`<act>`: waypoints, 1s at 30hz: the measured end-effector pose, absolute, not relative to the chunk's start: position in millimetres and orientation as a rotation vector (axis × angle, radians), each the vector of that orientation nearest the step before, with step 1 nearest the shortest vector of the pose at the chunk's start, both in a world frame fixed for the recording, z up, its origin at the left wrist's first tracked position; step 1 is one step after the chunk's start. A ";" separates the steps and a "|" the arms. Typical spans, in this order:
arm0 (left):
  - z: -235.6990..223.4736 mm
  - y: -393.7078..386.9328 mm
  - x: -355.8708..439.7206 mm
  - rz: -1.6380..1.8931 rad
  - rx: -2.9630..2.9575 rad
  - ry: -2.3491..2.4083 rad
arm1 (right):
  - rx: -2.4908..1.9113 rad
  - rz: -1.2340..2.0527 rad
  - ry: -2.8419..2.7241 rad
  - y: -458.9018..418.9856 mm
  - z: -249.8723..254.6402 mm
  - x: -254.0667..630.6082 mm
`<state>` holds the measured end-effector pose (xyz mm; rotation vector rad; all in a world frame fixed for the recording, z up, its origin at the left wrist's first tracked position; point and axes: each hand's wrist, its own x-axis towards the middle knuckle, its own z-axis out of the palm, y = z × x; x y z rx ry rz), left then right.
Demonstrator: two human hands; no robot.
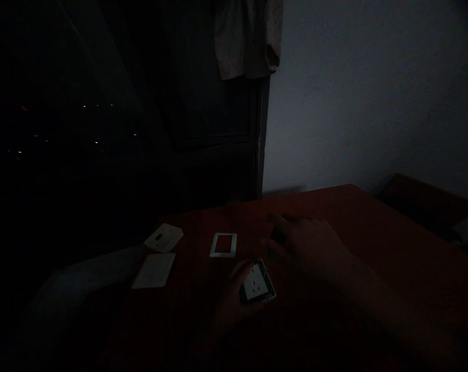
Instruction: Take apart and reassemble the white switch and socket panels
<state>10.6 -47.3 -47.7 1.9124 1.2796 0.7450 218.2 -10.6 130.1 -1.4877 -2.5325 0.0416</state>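
Left hand [230, 299]: at socket's 8 o'clock, thumb and fingers clamped on its edges
Wall socket [256, 283]: held face up, tilted, above tabletop [319, 204]
Right hand [301, 240]: socket's 1 o'clock, back up, fingers curled round screwdriver [268, 265]; forearm trails to 4 o'clock
Screwdriver shaft: slants to socket's 2 o'clock edge, contact too dark
White frame [223, 254]: socket's 11 o'clock, flat

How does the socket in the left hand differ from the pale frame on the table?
The socket is gripped by the left hand; the frame lies untouched on the table. The socket has a white, slotted face; the frame has an open middle showing the table. The socket's border is dark; the frame is pale all round. Both are roughly rectangular.
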 end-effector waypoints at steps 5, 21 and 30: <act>-45.4 -47.5 10.9 0.751 1.927 1.287 | -1.254 0.283 -2.571 -11.1 129.8 221.3; -52.1 -47.2 10.2 0.787 1.954 1.275 | -1.312 0.214 -2.538 -9.9 129.1 223.2; -50.0 -47.6 10.3 0.764 1.912 1.277 | -1.162 0.402 -2.532 -13.3 130.3 225.5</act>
